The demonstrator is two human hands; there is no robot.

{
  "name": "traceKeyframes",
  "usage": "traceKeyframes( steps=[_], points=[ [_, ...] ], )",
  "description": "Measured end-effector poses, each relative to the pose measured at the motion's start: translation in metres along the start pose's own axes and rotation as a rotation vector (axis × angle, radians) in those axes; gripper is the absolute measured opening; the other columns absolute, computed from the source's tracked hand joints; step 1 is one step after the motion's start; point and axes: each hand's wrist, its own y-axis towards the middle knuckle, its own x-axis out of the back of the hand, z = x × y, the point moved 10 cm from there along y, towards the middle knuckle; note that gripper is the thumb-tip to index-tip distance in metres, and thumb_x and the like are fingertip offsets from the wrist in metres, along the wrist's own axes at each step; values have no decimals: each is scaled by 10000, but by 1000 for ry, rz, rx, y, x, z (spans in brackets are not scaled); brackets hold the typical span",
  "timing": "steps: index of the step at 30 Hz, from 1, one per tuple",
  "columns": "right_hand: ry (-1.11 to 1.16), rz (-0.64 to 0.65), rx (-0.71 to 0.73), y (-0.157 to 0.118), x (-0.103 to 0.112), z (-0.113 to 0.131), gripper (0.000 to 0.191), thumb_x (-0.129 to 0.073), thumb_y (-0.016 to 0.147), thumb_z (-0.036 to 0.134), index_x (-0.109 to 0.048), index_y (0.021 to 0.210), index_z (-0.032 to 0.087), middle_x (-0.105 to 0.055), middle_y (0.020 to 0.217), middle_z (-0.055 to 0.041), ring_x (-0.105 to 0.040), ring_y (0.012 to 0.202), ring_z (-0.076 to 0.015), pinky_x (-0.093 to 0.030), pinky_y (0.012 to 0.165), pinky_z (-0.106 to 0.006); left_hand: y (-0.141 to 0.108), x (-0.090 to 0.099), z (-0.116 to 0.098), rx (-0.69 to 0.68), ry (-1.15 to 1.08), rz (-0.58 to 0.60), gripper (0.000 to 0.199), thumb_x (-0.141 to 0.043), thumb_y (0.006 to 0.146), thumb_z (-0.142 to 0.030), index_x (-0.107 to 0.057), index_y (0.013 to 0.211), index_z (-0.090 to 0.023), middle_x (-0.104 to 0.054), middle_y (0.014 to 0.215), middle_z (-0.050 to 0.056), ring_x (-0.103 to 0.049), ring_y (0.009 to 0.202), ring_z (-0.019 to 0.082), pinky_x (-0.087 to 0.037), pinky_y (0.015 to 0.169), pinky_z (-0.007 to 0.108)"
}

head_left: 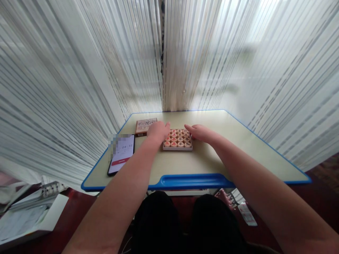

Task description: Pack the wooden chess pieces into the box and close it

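Observation:
A shallow white box (178, 149) lies on the table with its open side up. Round wooden Chinese chess pieces (173, 139) fill it in rows, red characters on the left and dark ones on the right. My left hand (159, 132) grips the box's left side, its thumb by the far left corner. At the opposite side my right hand (200, 133) is closed on the far right edge, fingertips over the corner piece. The lower fingers of both hands are mostly hidden. A printed cardboard lid or box (144, 126) lies just beyond my left hand.
A phone (122, 155) showing a timer lies left of my left forearm. The pale table (246, 155) has a blue rim and a blue front trough (196, 181). Striped curtains (185, 53) hang behind it. A white box (50, 218) with papers stands lower left.

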Motion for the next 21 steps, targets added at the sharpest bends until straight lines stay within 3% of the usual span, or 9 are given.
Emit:
traceKeyframes(
  steps=[4,11,21],
  points=[
    [-50,-73,38,6,4,-2,654,-177,859,580,-641,906,121,-655,954,-152,-574,917,-243,-409,764,-294,4,-3,-1,-30,-80,-30,456,-258,868,-364,-621,994,-118,-644,1017,169,-574,999,250,-411,852,333],
    [-27,-148,43,10,13,-6,668,-153,869,570,-652,899,127,-646,1001,-156,-571,913,-236,-387,748,-271,11,-3,8,28,-284,-75,404,-328,855,-261,-476,1203,-118,-603,1125,146,-535,1077,226,-401,878,322],
    [24,-176,27,13,12,-9,599,-214,880,518,-663,904,122,-661,964,-143,-578,875,-216,-375,729,-250,18,-14,18,60,-382,-66,283,-370,823,-250,-598,952,-143,-671,927,107,-604,901,191,-440,786,295]
  ],
)
